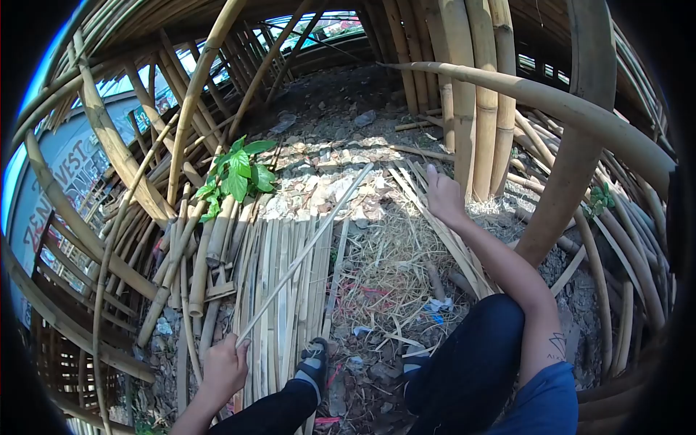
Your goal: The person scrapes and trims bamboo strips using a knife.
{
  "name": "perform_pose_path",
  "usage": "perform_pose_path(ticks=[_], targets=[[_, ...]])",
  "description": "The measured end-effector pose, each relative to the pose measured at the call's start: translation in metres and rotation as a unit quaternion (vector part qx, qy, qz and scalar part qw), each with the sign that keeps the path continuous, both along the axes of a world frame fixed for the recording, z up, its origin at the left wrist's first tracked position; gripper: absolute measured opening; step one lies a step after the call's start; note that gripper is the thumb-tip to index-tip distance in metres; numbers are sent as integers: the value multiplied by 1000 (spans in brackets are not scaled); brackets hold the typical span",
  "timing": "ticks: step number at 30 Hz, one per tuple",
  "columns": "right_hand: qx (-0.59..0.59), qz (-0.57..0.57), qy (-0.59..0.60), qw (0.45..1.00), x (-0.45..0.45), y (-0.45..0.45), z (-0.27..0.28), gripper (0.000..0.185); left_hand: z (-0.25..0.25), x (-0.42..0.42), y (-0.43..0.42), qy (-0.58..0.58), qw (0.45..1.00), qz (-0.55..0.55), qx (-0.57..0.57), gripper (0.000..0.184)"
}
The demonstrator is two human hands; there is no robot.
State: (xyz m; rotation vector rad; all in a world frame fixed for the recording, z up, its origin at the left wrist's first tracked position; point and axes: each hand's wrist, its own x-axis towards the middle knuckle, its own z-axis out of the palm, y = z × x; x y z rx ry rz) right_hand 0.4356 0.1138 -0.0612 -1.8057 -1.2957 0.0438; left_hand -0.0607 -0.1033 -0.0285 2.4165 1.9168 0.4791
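Note:
My left hand (pixel 223 370), low in the head view, is closed around the near end of a long, thin bamboo strip (pixel 305 254). The strip slants up and to the right, over a bed of flat split bamboo slats (pixel 286 290). Farther forward, my right hand (pixel 444 196) has its thumb raised and its fingers curled. Whatever those fingers hold, if anything, is hidden. It is apart from the strip's far end and close above another bundle of split bamboo strips (pixel 448 243).
Bamboo poles (pixel 464 94) stand upright ahead; a curved pole (pixel 551 94) crosses at the right. Cut bamboo (pixel 196 268) lies piled left beside a leafy plant (pixel 238 172). Fibre shavings (pixel 384 275) and litter cover the ground between my feet and the stones.

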Motion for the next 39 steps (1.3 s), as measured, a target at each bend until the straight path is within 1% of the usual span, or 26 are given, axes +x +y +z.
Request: perform_pose_path(ticks=[1,3,4,6,8,9,11,12,13,14,15,16,18,19,21,26,28,32,34,37,38,39], targets=[[0,2,-2,1000,-7,-11,15,66,1,2,2,24,999,23,-16,28],[93,100,59,989,-25,-32,44,64,-5,1,6,20,999,22,-13,29],[126,146,54,980,-37,-39,45,62,-6,1,6,23,999,19,-13,29],[89,251,-2,964,-63,-60,47,62,-5,1,4,28,999,19,-14,29],[12,322,-6,947,-88,-65,36,62,-4,5,3,38,999,10,-1,28],[12,321,-5,947,-97,-67,34,62,-4,6,2,39,999,9,-1,28],[53,377,30,924,-106,-70,31,62,-4,8,2,55,998,9,14,26],[79,338,46,937,-105,-64,28,59,-5,8,3,54,998,7,14,26],[78,336,44,937,-97,-55,25,59,-6,7,2,65,998,5,20,25],[61,330,182,924,-83,-44,23,57,-7,6,2,76,997,4,25,25],[42,317,315,893,-76,-41,29,54,-8,6,2,72,997,3,24,25],[40,316,312,895,-72,-40,32,54,-9,6,2,77,997,4,29,24],[62,273,433,857,-65,-44,36,49,-11,6,3,84,996,2,35,24],[60,270,432,858,-64,-44,34,49,-11,8,3,82,996,0,32,24],[49,275,371,886,-63,-42,27,47,-10,10,4,78,997,-1,27,24],[29,251,353,901,-64,-42,29,49,-11,9,4,73,996,-19,51,22],[7,266,300,916,-66,-39,24,46,-13,8,4,82,995,-5,58,22],[-44,262,315,911,-79,-48,23,46,-15,4,5,87,993,-4,82,23],[-63,352,184,916,-94,-57,21,52,-12,8,5,98,991,3,90,24],[-64,323,181,927,-100,-55,25,52,-11,8,5,98,992,11,85,24],[-52,279,219,934,-95,-45,23,52,-10,6,5,99,991,11,85,24],[-52,279,218,934,-89,-36,19,52,-11,4,4,102,990,10,92,24]])
